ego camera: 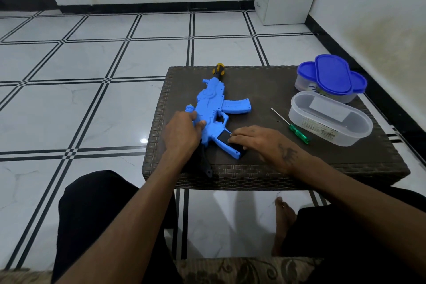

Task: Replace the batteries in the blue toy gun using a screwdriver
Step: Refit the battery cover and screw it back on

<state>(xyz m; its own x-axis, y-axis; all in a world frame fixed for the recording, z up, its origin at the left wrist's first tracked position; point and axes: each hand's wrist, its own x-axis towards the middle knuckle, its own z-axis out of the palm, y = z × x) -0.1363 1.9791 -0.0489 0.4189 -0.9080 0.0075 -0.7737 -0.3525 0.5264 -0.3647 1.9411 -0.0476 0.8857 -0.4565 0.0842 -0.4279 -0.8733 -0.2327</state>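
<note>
Blue plastic is what I look down on: the toy gun (213, 108) lies flat on the dark woven table (265, 85), near its left edge, with the yellow-and-black muzzle (219, 71) pointing to the far side and the black stock (205, 163) hanging over the near edge. My left hand (182, 132) curls around the rear body of the gun, thumb laid across the blue shell. My right hand (255, 139) lies with fairly straight fingers over the gun's grip, fingertips (232, 138) pressing on the black panel (224, 137) set in it; I cannot tell whether that panel is loose or seated. To the right of the gun, a little apart, the green-handled screwdriver (291, 127) lies on the table with a tiny screw (278, 121) just beside its shaft. Farther right of the gun stands an open clear tub (332, 120), and behind it two tubs with blue lids (332, 76).
</note>
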